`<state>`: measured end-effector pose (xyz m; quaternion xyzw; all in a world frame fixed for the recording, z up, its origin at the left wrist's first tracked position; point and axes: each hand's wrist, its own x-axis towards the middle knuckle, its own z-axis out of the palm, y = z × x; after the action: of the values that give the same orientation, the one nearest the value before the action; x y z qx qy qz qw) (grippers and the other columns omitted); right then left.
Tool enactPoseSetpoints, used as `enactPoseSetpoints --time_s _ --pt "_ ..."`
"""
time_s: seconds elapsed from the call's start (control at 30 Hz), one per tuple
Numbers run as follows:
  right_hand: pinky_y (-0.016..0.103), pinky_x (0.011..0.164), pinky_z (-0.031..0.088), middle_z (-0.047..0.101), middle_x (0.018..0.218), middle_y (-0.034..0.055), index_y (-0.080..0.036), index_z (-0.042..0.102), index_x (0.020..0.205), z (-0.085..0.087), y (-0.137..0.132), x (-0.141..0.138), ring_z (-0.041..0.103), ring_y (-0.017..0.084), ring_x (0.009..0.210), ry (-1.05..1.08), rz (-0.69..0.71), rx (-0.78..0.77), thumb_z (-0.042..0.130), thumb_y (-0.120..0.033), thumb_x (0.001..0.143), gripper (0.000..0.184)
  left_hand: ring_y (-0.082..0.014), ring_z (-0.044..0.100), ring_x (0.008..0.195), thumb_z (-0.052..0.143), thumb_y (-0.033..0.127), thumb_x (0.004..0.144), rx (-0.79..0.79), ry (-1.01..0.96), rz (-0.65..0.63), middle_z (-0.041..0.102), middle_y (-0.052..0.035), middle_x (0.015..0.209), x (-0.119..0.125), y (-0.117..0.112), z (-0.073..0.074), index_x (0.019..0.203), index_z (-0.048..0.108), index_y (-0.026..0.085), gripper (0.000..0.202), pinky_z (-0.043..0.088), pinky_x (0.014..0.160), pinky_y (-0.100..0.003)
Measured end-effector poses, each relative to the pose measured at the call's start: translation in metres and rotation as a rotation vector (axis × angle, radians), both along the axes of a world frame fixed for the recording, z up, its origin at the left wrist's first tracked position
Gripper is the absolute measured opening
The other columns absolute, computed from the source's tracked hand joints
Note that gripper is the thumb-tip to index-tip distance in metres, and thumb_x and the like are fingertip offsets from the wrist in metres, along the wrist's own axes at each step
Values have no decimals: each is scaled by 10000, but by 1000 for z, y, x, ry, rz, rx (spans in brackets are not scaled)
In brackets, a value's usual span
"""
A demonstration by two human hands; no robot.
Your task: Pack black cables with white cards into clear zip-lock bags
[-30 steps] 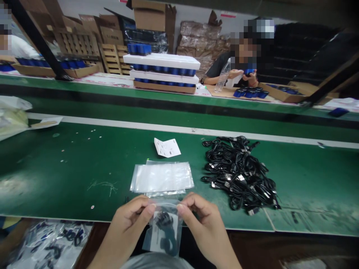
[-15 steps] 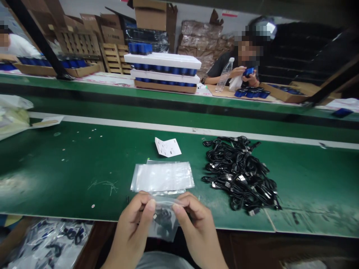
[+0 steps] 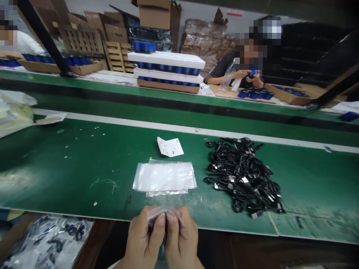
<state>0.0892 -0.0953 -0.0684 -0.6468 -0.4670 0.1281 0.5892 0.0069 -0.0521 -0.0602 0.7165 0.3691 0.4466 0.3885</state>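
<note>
My left hand (image 3: 144, 235) and right hand (image 3: 181, 237) are close together, their fingertips pinching the top edge of a clear plastic zip bag (image 3: 165, 213) just at the front edge of the green workbench (image 3: 70, 179). Beyond them lies a stack of clear, flat plastic bags (image 3: 164, 176), with a heap of coiled black USB cables (image 3: 244, 177) to its right and a folded white paper card (image 3: 170, 146) farther on.

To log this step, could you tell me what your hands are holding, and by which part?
The left hand and right hand pinch a clear plastic bag by its top edge.
</note>
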Motion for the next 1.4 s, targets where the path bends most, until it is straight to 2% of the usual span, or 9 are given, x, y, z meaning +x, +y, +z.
enactPoseSetpoints --time_s 0.13,0.27,0.43,0.63,0.8,1.03,1.17,1.3,1.4 --pt "226 512 373 558 588 -36 -230 496 755 0 2 -3 503 114 490 62 2 86 418 -244 936 197 -94 583 515 470 263 910 67 -12 -58 631 58 620 -2 5 -1 829 599 254 152 456 538 -163" --pt "221 548 410 520 656 -30 -215 527 811 9 6 5 498 122 573 318 20 -1 463 -312 915 156 -112 598 650 410 274 935 -171 -45 -95 650 21 751 -2 11 6 863 595 233 202 488 633 -176" --pt "222 532 355 431 636 -37 -194 496 684 23 5 24 400 118 573 431 165 -146 514 -370 875 260 -118 526 608 472 354 900 -349 73 -169 542 33 663 -8 21 21 746 573 204 238 443 559 -182" --pt "235 568 344 421 644 -32 -188 479 646 29 2 27 397 124 601 454 234 -206 527 -366 862 284 -114 496 593 459 365 899 -383 147 -278 500 32 657 -14 28 32 697 560 194 283 418 545 -191" --pt "236 576 361 435 675 -25 -188 490 670 26 0 26 426 128 621 405 254 -203 507 -340 882 261 -107 491 586 486 342 888 -325 192 -295 477 35 636 -18 29 35 645 540 189 293 398 537 -186" --pt "233 578 407 525 666 -7 -176 556 706 27 0 27 510 136 623 257 207 -233 514 -289 871 204 -111 527 584 470 317 894 -248 228 -268 509 33 629 -13 26 31 646 550 192 289 419 552 -194" --pt "217 582 438 590 665 0 -179 599 687 30 1 30 568 133 622 158 162 -168 550 -230 854 181 -120 568 613 481 324 891 -240 235 -239 569 23 650 -16 26 29 684 612 202 274 443 583 -192" --pt "216 631 477 702 749 20 -203 700 762 34 4 31 652 149 694 173 322 -195 540 -222 886 204 -142 598 654 462 411 892 -338 169 -105 634 16 678 -25 27 27 720 658 221 323 464 611 -198" --pt "224 558 459 691 654 13 -202 715 715 34 5 25 634 142 581 46 414 -193 546 -303 901 271 -137 558 562 452 505 872 -352 155 45 571 28 583 -35 26 27 633 612 215 408 454 550 -206"
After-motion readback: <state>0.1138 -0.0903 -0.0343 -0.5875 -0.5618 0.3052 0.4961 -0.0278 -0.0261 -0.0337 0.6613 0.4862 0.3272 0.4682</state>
